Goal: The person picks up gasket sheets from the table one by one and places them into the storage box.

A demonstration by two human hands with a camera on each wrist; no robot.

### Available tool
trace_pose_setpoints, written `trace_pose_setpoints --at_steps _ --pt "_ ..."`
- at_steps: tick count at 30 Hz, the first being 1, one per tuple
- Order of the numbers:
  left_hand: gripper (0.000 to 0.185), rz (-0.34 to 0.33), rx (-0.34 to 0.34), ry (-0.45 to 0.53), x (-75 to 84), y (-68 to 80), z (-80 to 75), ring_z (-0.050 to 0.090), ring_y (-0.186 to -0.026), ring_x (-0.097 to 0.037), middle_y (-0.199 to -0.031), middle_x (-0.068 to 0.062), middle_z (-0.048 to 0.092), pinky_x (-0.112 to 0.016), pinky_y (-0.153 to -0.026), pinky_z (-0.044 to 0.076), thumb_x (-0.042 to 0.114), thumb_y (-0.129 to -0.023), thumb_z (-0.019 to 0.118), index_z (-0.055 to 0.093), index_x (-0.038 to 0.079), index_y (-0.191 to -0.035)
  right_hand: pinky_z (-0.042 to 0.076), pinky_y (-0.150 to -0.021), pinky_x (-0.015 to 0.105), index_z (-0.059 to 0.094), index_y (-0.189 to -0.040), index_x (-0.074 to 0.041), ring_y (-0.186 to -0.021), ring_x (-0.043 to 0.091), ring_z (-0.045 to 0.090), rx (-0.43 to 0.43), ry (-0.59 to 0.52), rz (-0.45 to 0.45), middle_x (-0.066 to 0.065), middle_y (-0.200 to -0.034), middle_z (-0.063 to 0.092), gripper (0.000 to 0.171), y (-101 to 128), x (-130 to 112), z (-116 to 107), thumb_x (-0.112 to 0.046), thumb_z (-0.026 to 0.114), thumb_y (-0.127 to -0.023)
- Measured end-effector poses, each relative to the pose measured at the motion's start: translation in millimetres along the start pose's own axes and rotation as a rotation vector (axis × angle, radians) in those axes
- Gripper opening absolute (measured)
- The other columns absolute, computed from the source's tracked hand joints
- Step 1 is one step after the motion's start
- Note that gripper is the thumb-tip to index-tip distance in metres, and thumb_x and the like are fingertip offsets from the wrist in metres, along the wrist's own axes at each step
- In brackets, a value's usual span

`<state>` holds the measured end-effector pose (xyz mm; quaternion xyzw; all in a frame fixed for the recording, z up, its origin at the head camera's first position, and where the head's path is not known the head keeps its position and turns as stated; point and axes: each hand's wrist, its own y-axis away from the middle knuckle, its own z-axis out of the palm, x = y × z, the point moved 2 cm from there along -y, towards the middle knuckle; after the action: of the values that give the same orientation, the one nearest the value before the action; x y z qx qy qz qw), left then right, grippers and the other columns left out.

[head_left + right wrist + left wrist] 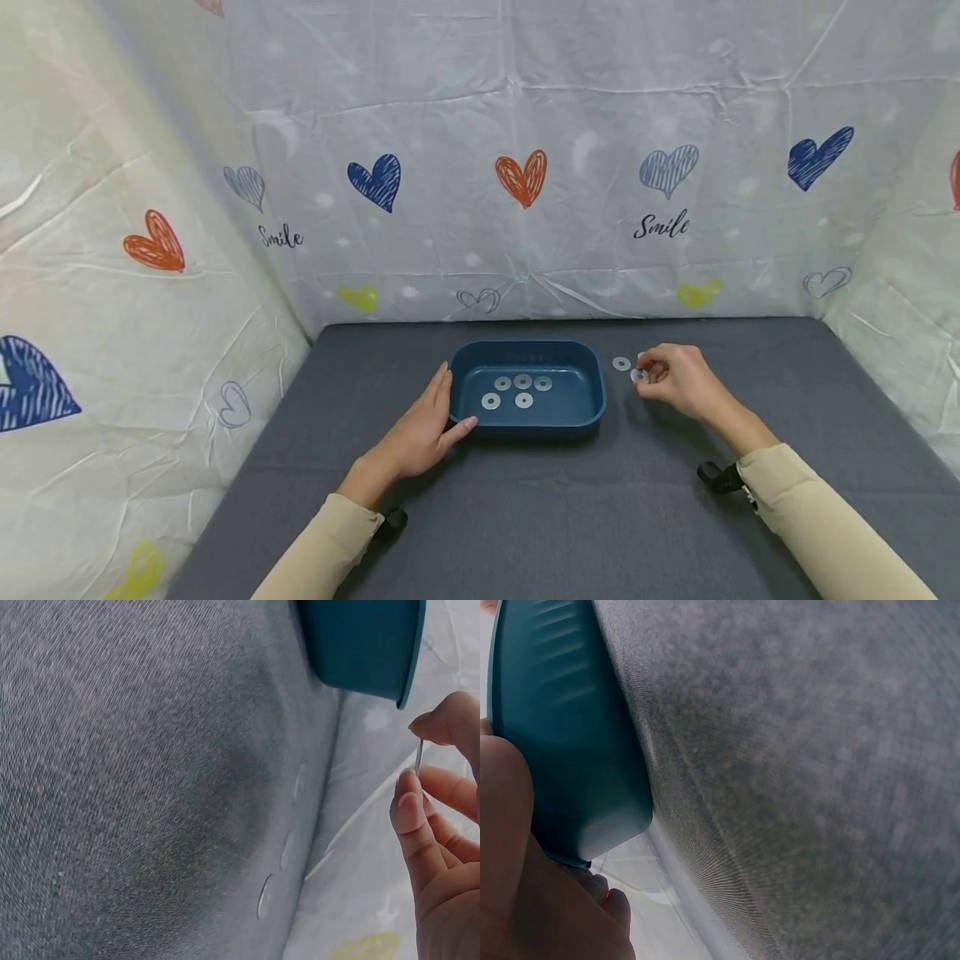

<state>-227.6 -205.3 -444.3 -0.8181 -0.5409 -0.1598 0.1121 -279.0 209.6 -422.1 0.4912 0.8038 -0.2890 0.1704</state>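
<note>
A blue rectangular tray (528, 417) stands on the table with several flat metal washers (491, 402) lying on its bottom. My left hand (420, 429) rests against the tray's left end, fingers straight along the side and thumb at the front corner. To the right of the tray, my right hand (678, 382) pinches one washer (419, 755) on edge between thumb and fingertip, above the table. A loose washer (621, 363) lies between the tray and this hand. In the right wrist view, a few washers (265, 896) lie flat on the cloth beneath it.
Dark grey cloth (540, 525) covers the table. White sheeting (435, 250) printed with hearts hangs behind the far edge and along both sides. Black wrist straps (720, 477) sit near the beige sleeve cuffs.
</note>
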Motion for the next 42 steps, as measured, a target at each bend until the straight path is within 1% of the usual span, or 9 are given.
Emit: trace_pose_setpoints --at_steps 6,10,15,21,29,36,42 --pt "0.101 -0.005 -0.007 0.003 -0.8 1.2 1.7 0.006 -0.158 -0.03 -0.172 -0.014 -0.007 -0.052 -0.123 0.02 0.071 -0.101 0.036 -0.001 0.0 -0.163 0.055 -0.065 0.031 0.076 -0.099 -0.003 -0.07 0.011 0.062 0.008 -0.007 -0.022 0.003 -0.086 0.068 0.015 2 -5 1 -0.006 0.08 -0.085" --pt "0.102 -0.001 0.001 0.004 -1.2 0.3 2.4 0.007 -0.158 -0.03 -0.172 -0.013 -0.007 -0.053 -0.123 0.02 0.072 -0.101 0.036 -0.001 0.001 -0.163 0.055 -0.065 0.031 0.076 -0.098 -0.003 -0.07 0.011 0.062 0.012 -0.019 -0.031 0.003 -0.087 0.068 0.015 1 -11 1 -0.006 0.08 -0.084" --pt "0.101 -0.004 0.0 -0.007 -2.0 0.5 2.1 0.007 -0.158 -0.03 -0.172 -0.015 -0.006 -0.052 -0.123 0.021 0.07 -0.101 0.037 0.0 0.0 -0.163 0.055 -0.066 0.031 0.075 -0.099 -0.002 -0.071 0.011 0.063 -0.011 -0.042 -0.042 0.004 -0.089 0.068 0.017 -2 -20 2 -0.007 0.081 -0.084" --pt "0.101 -0.006 -0.006 0.0 -2.0 0.3 1.6 0.006 -0.158 -0.03 -0.172 -0.014 -0.007 -0.052 -0.123 0.02 0.072 -0.101 0.036 -0.001 0.0 -0.163 0.056 -0.066 0.03 0.076 -0.099 -0.002 -0.072 0.011 0.063 -0.02 -0.06 -0.08 0.003 -0.089 0.068 0.017 -7 -30 3 -0.006 0.081 -0.084" --pt "0.099 0.005 -0.006 0.005 -0.6 0.1 0.5 0.006 -0.158 -0.031 -0.172 -0.015 -0.007 -0.052 -0.123 0.02 0.068 -0.103 0.038 0.0 -0.001 -0.163 0.054 -0.065 0.03 0.075 -0.097 -0.005 -0.07 0.011 0.061 -0.022 -0.055 -0.12 -0.001 -0.083 0.066 0.014 -14 -42 8 -0.008 0.081 -0.084" --pt "0.1 0.009 -0.002 0.004 -1.5 0.0 1.1 0.006 -0.158 -0.03 -0.171 -0.015 -0.007 -0.052 -0.123 0.02 0.069 -0.102 0.037 0.0 -0.001 -0.163 0.054 -0.065 0.03 0.075 -0.095 -0.006 -0.07 0.011 0.061 -0.022 -0.081 -0.142 0.002 -0.084 0.066 0.013 -20 -50 14 -0.008 0.081 -0.084" --pt "0.101 0.013 0.002 0.002 -3.0 -0.7 1.8 0.006 -0.158 -0.03 -0.171 -0.015 -0.007 -0.052 -0.123 0.02 0.071 -0.102 0.036 0.0 -0.001 -0.163 0.054 -0.064 0.03 0.075 -0.094 -0.004 -0.068 0.011 0.06 -0.033 -0.089 -0.175 0.003 -0.082 0.065 0.013 -23 -57 20 -0.007 0.081 -0.083"
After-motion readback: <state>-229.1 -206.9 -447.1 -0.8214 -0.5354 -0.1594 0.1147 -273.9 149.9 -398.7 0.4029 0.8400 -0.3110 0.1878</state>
